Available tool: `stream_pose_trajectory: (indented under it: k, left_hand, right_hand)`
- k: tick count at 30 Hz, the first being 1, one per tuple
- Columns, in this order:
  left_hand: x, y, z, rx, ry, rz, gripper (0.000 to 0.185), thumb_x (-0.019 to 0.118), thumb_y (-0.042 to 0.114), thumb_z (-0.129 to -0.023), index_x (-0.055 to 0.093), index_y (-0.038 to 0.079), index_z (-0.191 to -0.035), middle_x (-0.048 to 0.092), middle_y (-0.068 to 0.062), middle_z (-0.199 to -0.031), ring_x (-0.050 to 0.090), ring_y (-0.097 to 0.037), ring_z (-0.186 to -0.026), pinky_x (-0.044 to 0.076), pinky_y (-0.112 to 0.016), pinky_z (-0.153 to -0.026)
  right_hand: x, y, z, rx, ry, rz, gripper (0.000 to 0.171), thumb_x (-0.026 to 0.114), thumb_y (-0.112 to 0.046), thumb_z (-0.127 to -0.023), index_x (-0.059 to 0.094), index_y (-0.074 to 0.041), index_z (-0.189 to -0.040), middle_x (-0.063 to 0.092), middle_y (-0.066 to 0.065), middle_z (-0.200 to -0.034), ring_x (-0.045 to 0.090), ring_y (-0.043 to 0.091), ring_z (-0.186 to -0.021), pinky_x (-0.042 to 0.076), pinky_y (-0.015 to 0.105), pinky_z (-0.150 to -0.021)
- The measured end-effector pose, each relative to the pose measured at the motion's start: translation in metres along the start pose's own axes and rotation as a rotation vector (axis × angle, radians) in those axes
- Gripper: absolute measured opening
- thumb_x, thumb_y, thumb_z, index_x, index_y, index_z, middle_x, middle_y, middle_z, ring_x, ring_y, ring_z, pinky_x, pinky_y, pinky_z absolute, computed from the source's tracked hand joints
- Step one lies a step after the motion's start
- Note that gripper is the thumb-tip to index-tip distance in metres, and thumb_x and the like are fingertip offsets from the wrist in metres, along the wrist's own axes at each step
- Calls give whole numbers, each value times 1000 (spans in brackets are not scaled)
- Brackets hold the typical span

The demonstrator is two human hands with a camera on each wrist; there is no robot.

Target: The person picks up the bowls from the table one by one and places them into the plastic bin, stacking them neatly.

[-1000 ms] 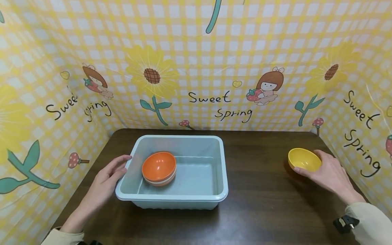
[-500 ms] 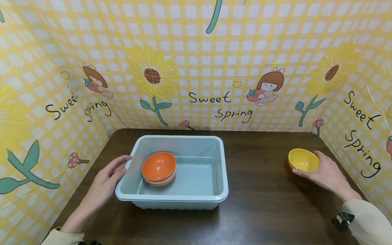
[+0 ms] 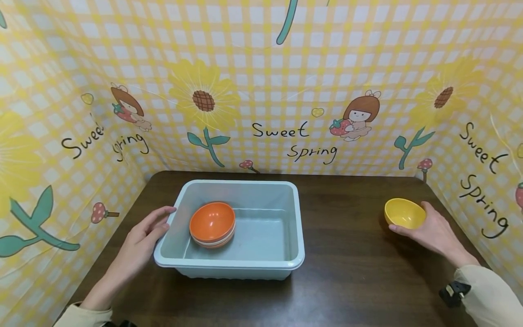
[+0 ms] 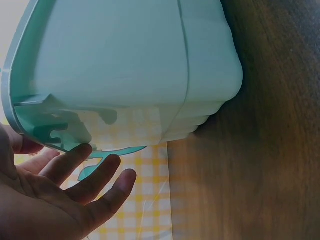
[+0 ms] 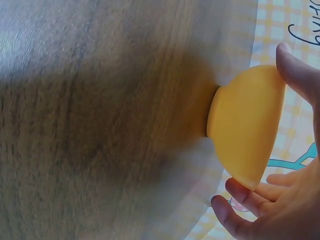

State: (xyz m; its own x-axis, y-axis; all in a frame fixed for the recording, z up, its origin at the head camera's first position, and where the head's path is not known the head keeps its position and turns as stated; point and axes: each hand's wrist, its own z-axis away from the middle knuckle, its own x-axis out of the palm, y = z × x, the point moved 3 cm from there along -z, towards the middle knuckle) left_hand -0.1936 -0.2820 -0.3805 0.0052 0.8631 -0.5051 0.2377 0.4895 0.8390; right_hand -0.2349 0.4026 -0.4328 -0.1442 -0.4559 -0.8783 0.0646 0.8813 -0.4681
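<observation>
At the right of the table, a yellow bowl [image 3: 404,213] stands upright, its foot right at the tabletop in the right wrist view. My right hand [image 3: 439,234] holds it from the right, thumb on the near side of the rim and fingers around the far side. Left of the middle stands a light blue plastic bin [image 3: 261,263]. Inside its left part sits a stack of bowls, an orange bowl [image 3: 212,222] on top with white and orange edges beneath. My left hand [image 3: 139,243] touches the bin's left rim with thumb and index finger, the other fingers spread loosely below the rim [image 4: 100,180].
The dark wooden table [image 3: 339,272] carries both the bin and the yellow bowl. A yellow checked cloth [image 3: 282,81] with printed flowers and lettering hangs upright around the table's back and sides. Bare tabletop lies between the bin and the yellow bowl.
My right hand has shifted very slightly around the yellow bowl, its thumb and wrist a little further left. The bin, the stack and my left hand stay where they were.
</observation>
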Motion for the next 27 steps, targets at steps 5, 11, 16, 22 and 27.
stream_pose_trajectory:
  k: [5, 11, 16, 22, 27]
  left_hand:
    - [0, -1, 0, 3, 0, 2, 39, 48, 18, -114, 51, 7, -151, 54, -26, -149, 55, 12, -118, 53, -22, -78]
    - [0, -2, 0, 6, 7, -7, 38, 49, 17, -113, 52, 8, -150, 55, -26, -149, 53, 13, -119, 52, -19, -80]
    - [0, -2, 0, 4, 5, -5, 39, 49, 18, -113, 52, 8, -151, 55, -26, -149, 53, 13, -119, 52, -20, -79]
    - [0, -3, 0, 7, 6, -3, 38, 48, 17, -113, 52, 7, -150, 55, -26, -149, 52, 14, -119, 52, -19, -80]
    - [0, -4, -1, 3, 4, -2, 39, 48, 17, -114, 52, 8, -151, 55, -25, -149, 53, 13, -119, 52, -19, -80]
  right_hand:
    - [0, 0, 0, 8, 6, -8, 125, 85, -59, -81, 23, 26, -148, 41, 51, -132, 49, 62, -113, 44, 70, -87]
    - [1, 0, 0, 18, -6, -10, 124, 85, -59, -81, 26, 28, -146, 39, 51, -134, 46, 61, -115, 42, 71, -90]
    - [0, 3, 0, 57, -37, -18, 124, 83, -62, -82, 26, 26, -148, 37, 50, -138, 44, 59, -118, 41, 70, -92]
    - [-1, 3, 1, 57, -22, -29, 121, 85, -60, -81, 29, 24, -148, 38, 49, -140, 43, 59, -122, 39, 70, -94]
    - [0, 2, 3, 63, 4, -56, 123, 87, -58, -79, 26, 22, -151, 36, 49, -143, 41, 59, -124, 38, 70, -95]
